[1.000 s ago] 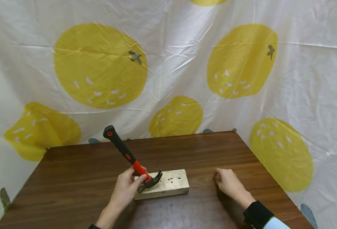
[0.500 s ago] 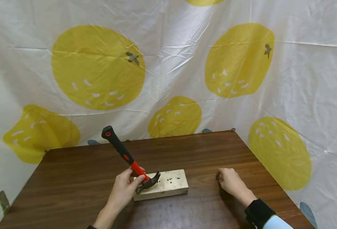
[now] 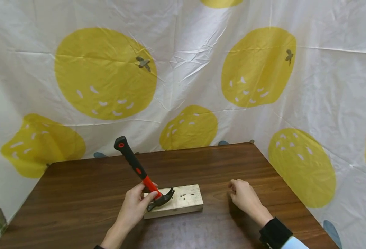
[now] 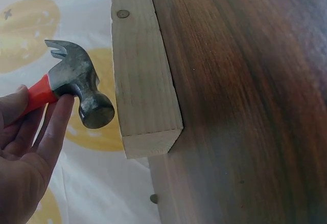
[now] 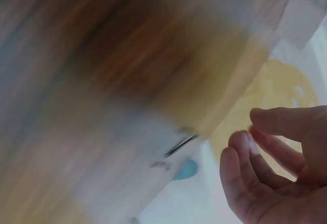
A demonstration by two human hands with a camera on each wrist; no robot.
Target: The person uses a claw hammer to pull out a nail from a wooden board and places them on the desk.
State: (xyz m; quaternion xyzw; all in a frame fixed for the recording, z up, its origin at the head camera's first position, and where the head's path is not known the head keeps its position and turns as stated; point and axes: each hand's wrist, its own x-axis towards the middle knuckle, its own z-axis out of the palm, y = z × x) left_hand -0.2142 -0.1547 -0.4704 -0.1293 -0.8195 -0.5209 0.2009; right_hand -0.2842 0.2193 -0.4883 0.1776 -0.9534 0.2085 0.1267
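Note:
My left hand (image 3: 133, 204) grips a claw hammer (image 3: 133, 162) by its red neck, close to the head. The black handle points up and away to the left, while the dark head hangs over the left part of a pale wooden block (image 3: 186, 200). In the left wrist view, the steel hammer head (image 4: 79, 78) shows apart from the block. Several dark marks dot the block's top. To the block's right, my right hand (image 3: 245, 195) hovers with loosely bent fingers; nothing shows between them. A thin dark metal piece, like a nail (image 5: 181, 146), appears on the table there, partly blurred.
The brown wood-grain table (image 3: 86, 193) carries the block near its middle. A white cloth with yellow fruit prints (image 3: 105, 72) hangs behind the table and along its right side.
My right hand first shifts slightly right, then moves left toward the block and lifts a little. The hammer handle tips slightly to the right in my left hand; the block stays put.

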